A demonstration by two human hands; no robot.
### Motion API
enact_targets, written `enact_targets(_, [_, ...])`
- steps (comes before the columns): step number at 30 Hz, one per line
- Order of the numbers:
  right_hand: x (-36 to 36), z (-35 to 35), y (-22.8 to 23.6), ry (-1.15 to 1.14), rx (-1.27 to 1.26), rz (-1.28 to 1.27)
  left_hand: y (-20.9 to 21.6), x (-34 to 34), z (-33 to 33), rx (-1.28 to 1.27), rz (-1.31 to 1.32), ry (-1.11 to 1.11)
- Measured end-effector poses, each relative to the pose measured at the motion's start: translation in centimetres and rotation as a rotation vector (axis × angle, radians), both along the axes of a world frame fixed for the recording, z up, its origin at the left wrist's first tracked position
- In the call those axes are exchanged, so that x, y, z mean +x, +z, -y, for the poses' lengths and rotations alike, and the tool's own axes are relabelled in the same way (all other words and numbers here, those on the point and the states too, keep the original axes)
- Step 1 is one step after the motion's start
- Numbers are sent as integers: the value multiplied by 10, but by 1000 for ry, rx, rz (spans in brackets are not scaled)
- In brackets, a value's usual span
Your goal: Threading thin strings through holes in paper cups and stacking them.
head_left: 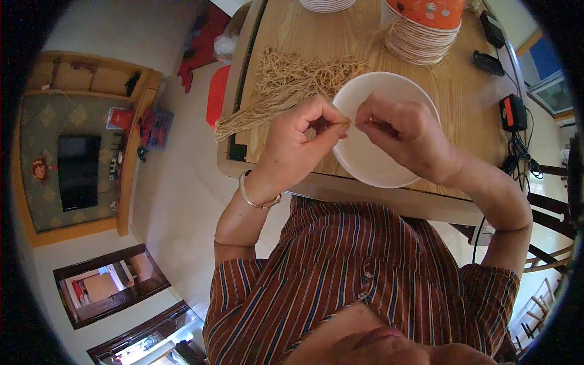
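Over a round white tub (389, 174) at the table's near edge, my two hands meet with thumb and forefinger pinched. My left hand (307, 131), with a bangle at its wrist, is closed on something too small to make out. Closed in the same way, my right hand (404, 131) faces it just above the tub, the fingertips almost touching. Whatever lies between the fingertips is too fine to name. Left of the tub, a bundle of tan cords (261, 109) lies on the table, straight at one end and crinkled in loose tangles at the other.
A stack of tubs (423, 42) with an orange one on top stands at the far side, tan cord around it. Another white stack (327, 5) is at the top edge. Black adapters (486, 62) and a black-and-orange box (513, 113) with cables line the wooden table's right edge. A red stool (218, 97) stands left.
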State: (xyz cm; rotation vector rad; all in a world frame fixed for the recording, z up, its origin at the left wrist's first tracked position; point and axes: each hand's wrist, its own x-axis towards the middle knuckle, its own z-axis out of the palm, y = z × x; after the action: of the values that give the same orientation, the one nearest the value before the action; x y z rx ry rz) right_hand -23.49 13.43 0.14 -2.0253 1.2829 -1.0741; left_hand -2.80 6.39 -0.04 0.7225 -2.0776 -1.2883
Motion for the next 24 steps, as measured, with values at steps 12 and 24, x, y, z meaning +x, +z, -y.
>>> enact_targets(12, [2, 6, 0, 15, -257, -219, 1, 0, 4, -18, 65, 46])
enact_targets(24, [8, 10, 13, -67, 653, 399, 0, 1, 15, -594, 71, 2])
